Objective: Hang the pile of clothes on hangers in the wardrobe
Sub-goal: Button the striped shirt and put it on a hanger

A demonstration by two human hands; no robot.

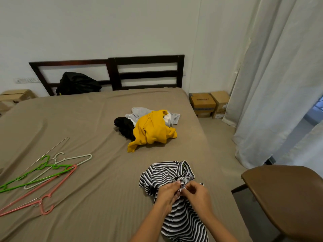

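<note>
- The left hand (pixel 167 191) and the right hand (pixel 196 190) meet at the near right of the bed, fingertips nearly touching. Both have curled fingers pinching a bunched fold of the black-and-white striped shirt (pixel 162 175).
- That shirt lies crumpled on the taupe bed sheet (pixel 87 119). Its long axis runs from the near edge towards the headboard, with the collar end on the far side, beyond the hands, and the rest trailing back between the forearms.
- Farther up the bed, well apart from the shirt, sits the pile of clothes: a mustard-yellow top (pixel 153 130) on top, a black garment (pixel 124 125) at its left, and a pale grey garment (pixel 139 112) behind.
- The hangers lie in a loose overlapping bunch at the near left, well apart from the hands. There is a green plastic hanger (pixel 35 179), a white hanger (pixel 76 158), a pink plastic hanger (pixel 57 182) and a thin metal wire hanger (pixel 47 152). Their long bars all slant from near left to far right; the pink hook faces the near edge, the green and white hooks the far side.
- A dark wooden slatted headboard (pixel 146 72) stands against the wall, and a black bag (pixel 76 82) leans on it.
- Right of the bed are cardboard boxes (pixel 202 103), a white curtain (pixel 279 84) and — nearest the right hand — a brown chair seat (pixel 288 198).
</note>
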